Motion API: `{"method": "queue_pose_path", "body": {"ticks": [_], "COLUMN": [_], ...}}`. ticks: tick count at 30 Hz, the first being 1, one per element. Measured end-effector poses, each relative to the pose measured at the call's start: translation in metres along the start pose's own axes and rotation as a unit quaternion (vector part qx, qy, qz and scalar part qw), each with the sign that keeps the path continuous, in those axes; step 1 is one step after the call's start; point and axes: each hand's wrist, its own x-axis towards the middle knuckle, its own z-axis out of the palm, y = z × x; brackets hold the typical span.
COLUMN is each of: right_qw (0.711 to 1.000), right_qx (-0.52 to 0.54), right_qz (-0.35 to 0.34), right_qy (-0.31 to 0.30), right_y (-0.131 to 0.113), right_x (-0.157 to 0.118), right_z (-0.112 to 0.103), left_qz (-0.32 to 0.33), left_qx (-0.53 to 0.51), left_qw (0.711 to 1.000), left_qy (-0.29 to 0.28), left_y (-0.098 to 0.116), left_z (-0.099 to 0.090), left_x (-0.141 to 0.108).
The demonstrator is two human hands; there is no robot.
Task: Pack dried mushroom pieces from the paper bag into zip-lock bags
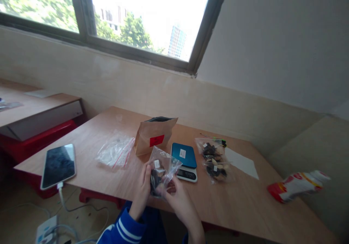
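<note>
Between my two hands is a clear plastic bag [159, 171] with dark and pale dried pieces and a small white label, held above the table's front edge. My left hand [144, 186] grips its left side, and my right hand [177, 196] has its fingers closed on the lower right side. Just behind the bag stands a digital scale [187, 174] with a blue platform [184, 155] and a white label. A brown paper pouch [148, 137] with a red sticker stands upright behind, its top open.
Filled clear bags [216, 171] lie right of the scale, beside a white paper sheet [242, 163]. Flat clear bags [116, 151] with red seal lines lie left. A tablet [59, 165] with a cable sits at the left edge, a red and white bottle [297, 186] at the right.
</note>
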Motion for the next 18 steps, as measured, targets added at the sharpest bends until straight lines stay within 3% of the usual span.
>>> {"method": "queue_pose_path", "body": {"ticks": [3, 6, 10, 15, 18], "right_qw": [1.000, 0.992, 0.975, 0.920, 0.897], "right_qx": [-0.018, -0.076, -0.104, -0.086, -0.142], "right_qz": [-0.017, -0.082, -0.180, -0.345, -0.396], "right_qy": [0.016, 0.059, 0.077, 0.167, 0.139], "right_y": [-0.005, -0.018, -0.054, -0.106, -0.119], "right_x": [0.004, 0.007, 0.021, 0.083, 0.129], "right_z": [0.000, -0.009, -0.031, -0.044, -0.037], "left_qz": [-0.034, -0.076, -0.108, -0.170, -0.175], "left_qx": [-0.027, -0.069, -0.129, -0.179, -0.184], "left_qw": [0.998, 0.993, 0.983, 0.962, 0.960], "left_qy": [0.037, 0.059, 0.071, 0.111, 0.120], "left_y": [-0.010, -0.012, -0.003, 0.006, 0.004], "left_z": [-0.003, -0.005, -0.005, -0.006, -0.008], "left_x": [0.008, 0.012, 0.010, 0.010, 0.013]}}
